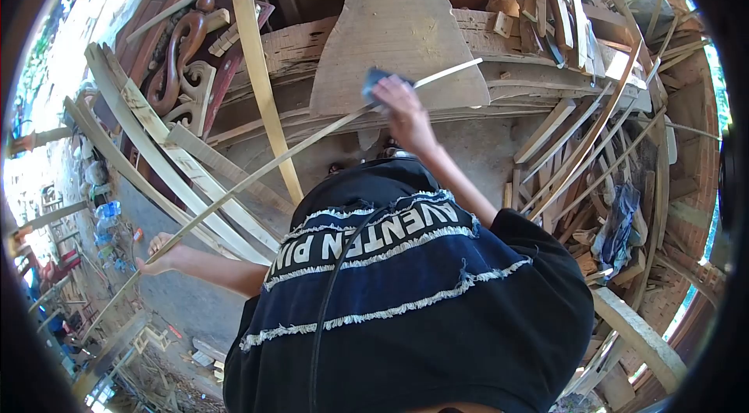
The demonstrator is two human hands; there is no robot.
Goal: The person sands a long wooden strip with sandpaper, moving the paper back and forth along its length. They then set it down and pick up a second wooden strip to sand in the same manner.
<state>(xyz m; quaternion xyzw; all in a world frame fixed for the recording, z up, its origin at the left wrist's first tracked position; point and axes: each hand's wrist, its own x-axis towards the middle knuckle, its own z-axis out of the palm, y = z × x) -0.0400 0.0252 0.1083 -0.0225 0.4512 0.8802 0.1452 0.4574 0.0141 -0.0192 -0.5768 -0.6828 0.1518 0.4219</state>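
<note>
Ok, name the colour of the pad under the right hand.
The pad under the right hand is dark bluish grey, best seen in the head view.

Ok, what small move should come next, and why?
Probably slide the right hand, with its dark pad, along the thin strip toward the left hand: the pad seems to rest on the strip over the wide board, while the left holds it.
</note>
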